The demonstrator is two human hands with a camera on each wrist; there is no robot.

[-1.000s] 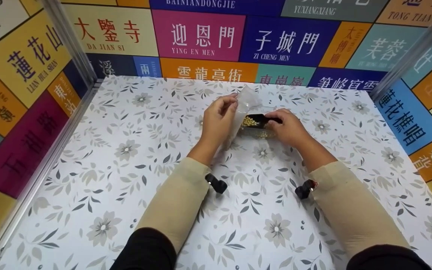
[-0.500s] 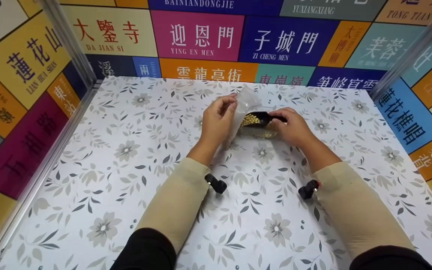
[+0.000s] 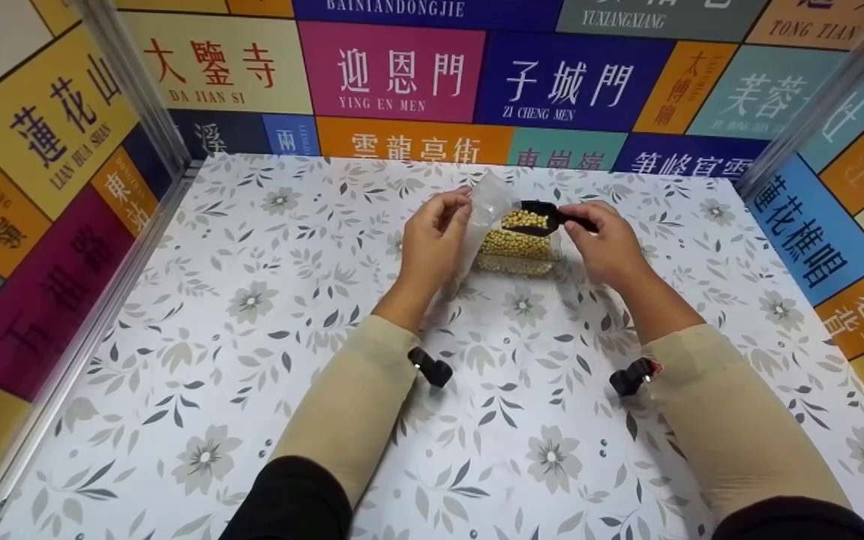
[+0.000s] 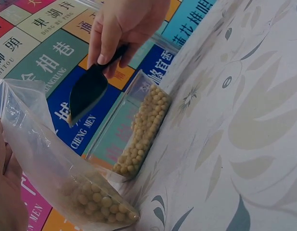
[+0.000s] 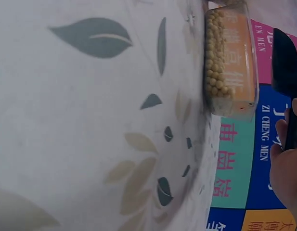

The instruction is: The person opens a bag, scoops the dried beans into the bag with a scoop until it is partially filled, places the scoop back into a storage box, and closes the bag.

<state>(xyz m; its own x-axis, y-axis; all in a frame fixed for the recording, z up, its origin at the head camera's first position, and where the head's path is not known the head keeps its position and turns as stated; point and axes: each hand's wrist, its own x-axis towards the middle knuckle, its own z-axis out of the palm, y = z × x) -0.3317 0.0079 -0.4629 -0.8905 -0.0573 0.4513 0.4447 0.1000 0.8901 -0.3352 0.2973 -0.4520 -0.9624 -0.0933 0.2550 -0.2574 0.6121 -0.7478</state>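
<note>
Between the finger and thumb of my right hand is the handle of a black scoop, loaded with pale yellow soybeans. It hangs over a clear plastic box partly filled with soybeans. My left hand holds up a translucent plastic bag to the left of the box. Soybeans lie at the bottom of this bag, as the left wrist view shows. The scoop's tip points toward the bag's upper part, apart from it in the left wrist view. The left fingertips are partly hidden behind the bag.
A white tablecloth with grey flowers covers the table. Colourful panels with Chinese lettering close off the back and both sides. Metal posts stand at the back corners. A small black camera sits on each wrist.
The right hand has lifted the scoop of soybeans up and to the right, out of the box, uncovering the beans inside. The left hand and bag have stayed nearly still.
</note>
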